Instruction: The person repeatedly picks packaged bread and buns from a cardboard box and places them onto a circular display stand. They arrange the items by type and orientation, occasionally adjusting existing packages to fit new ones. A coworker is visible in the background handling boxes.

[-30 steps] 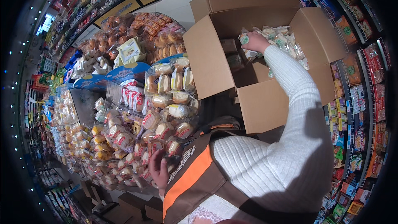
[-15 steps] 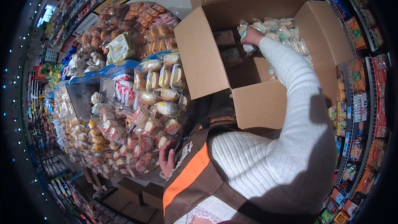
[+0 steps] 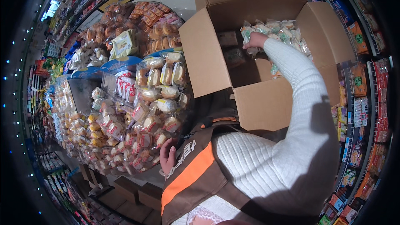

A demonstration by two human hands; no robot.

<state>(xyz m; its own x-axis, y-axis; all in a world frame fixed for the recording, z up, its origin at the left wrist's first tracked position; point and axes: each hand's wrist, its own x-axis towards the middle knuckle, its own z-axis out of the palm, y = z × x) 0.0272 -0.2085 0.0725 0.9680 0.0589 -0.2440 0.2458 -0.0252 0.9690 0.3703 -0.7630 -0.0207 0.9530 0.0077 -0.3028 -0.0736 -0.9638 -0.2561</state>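
My right hand (image 3: 255,40) reaches into an open cardboard box (image 3: 260,104), its fingers closed on a small plastic-wrapped snack pack (image 3: 247,31) at the left end of a heap. The heap of similar white-and-green wrapped packs (image 3: 287,33) fills the box's far right part. My left hand (image 3: 167,156) hangs low beside the rim of a round bread display, fingers apart and nothing seen in it. Closest to that hand are wrapped bread buns (image 3: 143,140) with red-marked labels. Part of the left hand is hidden by my brown apron.
The round display carries several kinds of bagged bread, with a pale green package (image 3: 123,44) on top and blue dividers (image 3: 121,63). Stocked shelves (image 3: 359,112) line the right side. Small brown boxes (image 3: 127,189) stand low at the lower left.
My right hand has shifted slightly right and down among the packs, and the pack at its fingers is now more covered. My left hand stays almost where it was. The view has shifted slightly.
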